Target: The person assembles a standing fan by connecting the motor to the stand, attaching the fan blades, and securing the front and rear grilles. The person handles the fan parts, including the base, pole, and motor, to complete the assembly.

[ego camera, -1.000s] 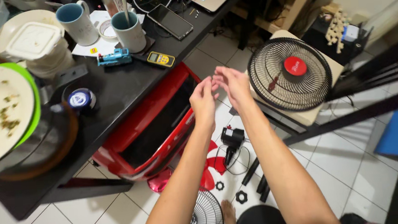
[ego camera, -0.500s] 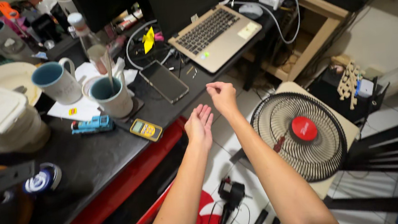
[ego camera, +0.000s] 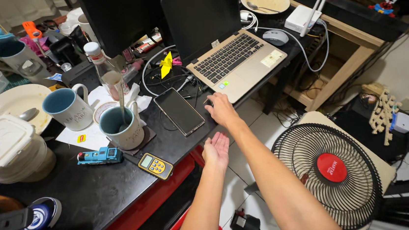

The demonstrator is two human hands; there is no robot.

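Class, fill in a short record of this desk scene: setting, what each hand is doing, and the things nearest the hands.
Setting: cluttered black desk above a tiled floor
Right hand: palm down on the desk edge, beside the open gold laptop
Left hand: open, palm up, below the desk edge, holding nothing
Nearest things: black smartphone lying flat; small yellow handheld meter
On the floor: round black fan grille with red hub

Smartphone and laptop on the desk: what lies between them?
In the head view, the right hand rests on the desk edge between the smartphone and the laptop, with black cables behind it.
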